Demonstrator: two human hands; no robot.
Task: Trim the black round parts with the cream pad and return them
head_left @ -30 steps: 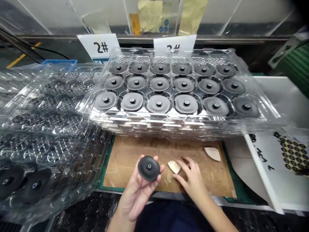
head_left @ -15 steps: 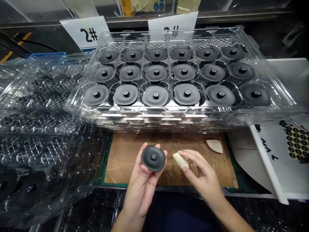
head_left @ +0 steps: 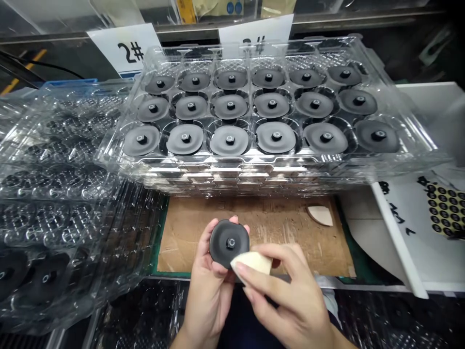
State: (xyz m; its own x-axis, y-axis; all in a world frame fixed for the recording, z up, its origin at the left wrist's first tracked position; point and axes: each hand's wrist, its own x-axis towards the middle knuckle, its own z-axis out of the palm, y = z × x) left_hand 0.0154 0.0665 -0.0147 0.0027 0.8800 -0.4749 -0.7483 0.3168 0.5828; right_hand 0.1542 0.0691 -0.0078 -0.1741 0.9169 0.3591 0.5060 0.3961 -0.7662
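Note:
My left hand (head_left: 212, 286) holds a dark grey, rounded-square disc (head_left: 220, 242) by its rim, with the small raised stud at its centre facing up. Between the fingers and thumb of my right hand (head_left: 290, 295) is a cream-coloured sponge wedge (head_left: 257, 261). Its pointed end overlaps the lower right edge of the disc, where it appears to touch. Beyond both hands, a clear plastic tray (head_left: 240, 162) carries rows of similar dark discs (head_left: 229, 140) in round pockets.
More clear trays (head_left: 72, 189) are stacked at the left. Brown cardboard (head_left: 189, 237) covers the work surface, with a pale wedge-shaped piece (head_left: 321, 215) on it. At the right lies a sheet of round black stickers (head_left: 445, 208). A paper sign (head_left: 125, 48) reads "2#".
My right hand has moved left and turned over, bringing the sponge wedge from beside the disc onto its lower right edge. The disc has tilted slightly in my left hand.

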